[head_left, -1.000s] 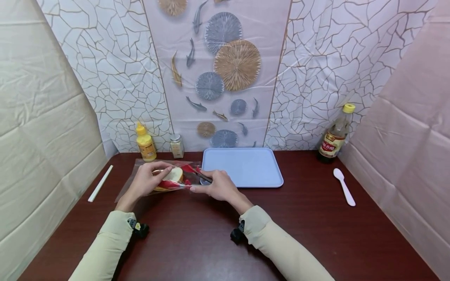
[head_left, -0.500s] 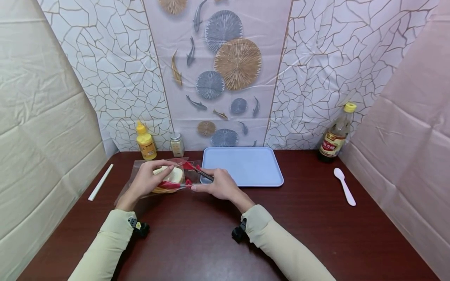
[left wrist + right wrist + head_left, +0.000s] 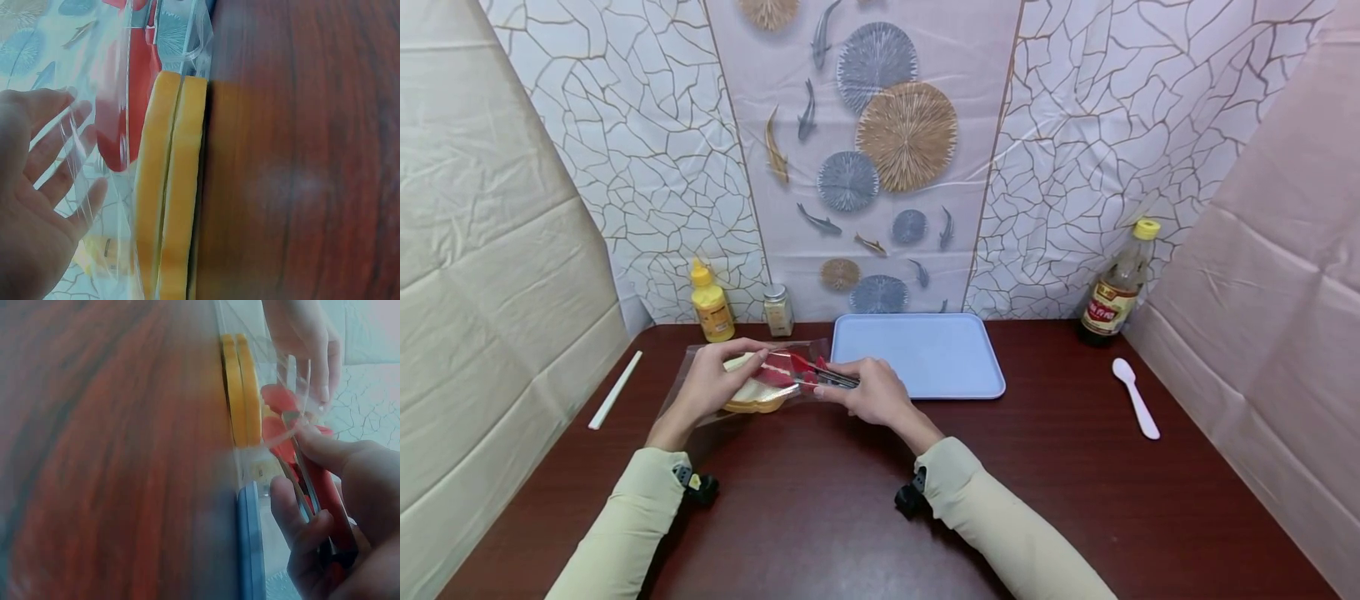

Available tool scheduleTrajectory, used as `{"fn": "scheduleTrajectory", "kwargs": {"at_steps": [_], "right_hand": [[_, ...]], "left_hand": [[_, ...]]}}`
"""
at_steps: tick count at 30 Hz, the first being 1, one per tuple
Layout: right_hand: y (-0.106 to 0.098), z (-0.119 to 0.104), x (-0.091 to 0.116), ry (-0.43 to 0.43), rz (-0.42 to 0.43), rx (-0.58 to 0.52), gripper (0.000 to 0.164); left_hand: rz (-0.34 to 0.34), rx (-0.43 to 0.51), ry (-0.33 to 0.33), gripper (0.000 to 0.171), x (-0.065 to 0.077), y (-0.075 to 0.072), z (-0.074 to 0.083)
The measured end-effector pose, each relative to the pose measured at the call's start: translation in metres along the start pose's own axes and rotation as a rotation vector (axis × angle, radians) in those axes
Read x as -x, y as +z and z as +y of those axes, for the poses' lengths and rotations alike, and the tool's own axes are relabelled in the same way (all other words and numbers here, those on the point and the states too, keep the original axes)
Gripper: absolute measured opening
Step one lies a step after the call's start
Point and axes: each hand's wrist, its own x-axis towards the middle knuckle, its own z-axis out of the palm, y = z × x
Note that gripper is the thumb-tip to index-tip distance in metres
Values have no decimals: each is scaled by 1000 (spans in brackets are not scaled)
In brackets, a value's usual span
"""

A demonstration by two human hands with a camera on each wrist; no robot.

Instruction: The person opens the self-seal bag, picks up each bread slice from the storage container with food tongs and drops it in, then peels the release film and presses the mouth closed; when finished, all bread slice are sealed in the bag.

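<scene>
My left hand (image 3: pixel 711 383) pinches the upper film of a clear plastic bag (image 3: pixel 818 348) between thumb and fingers. Inside the bag lie bread slices (image 3: pixel 181 187) with yellow-orange crusts, stacked flat. In my right hand (image 3: pixel 880 396) is a pair of tongs (image 3: pixel 842 379) with red tips and metal arms, gripped by thumb and fingers. The red tips (image 3: pixel 115 112) reach into the bag mouth and lie close over the top slice, as the left wrist view shows from the side. Nothing shows clamped between them.
A light blue tray (image 3: pixel 917 354) lies right behind my right hand. At the back stand a yellow squeeze bottle (image 3: pixel 711 308), a shaker jar (image 3: pixel 778 310) and, far right, a sauce bottle (image 3: pixel 1108 304). White chopsticks (image 3: pixel 615 390) lie left, a white spoon (image 3: pixel 1135 398) right.
The tongs' arms, spread wide around the bread before, have come close together, and their red tips now lie over the top slice. Both hands have hardly moved.
</scene>
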Motion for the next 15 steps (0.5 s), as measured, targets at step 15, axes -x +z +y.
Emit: {"fn": "scheduleTrajectory", "kwargs": {"at_steps": [15], "right_hand": [[-34,25,22,-3,3,-3,50]], "left_hand": [[-55,27,-31,19,0,0,-3]]}}
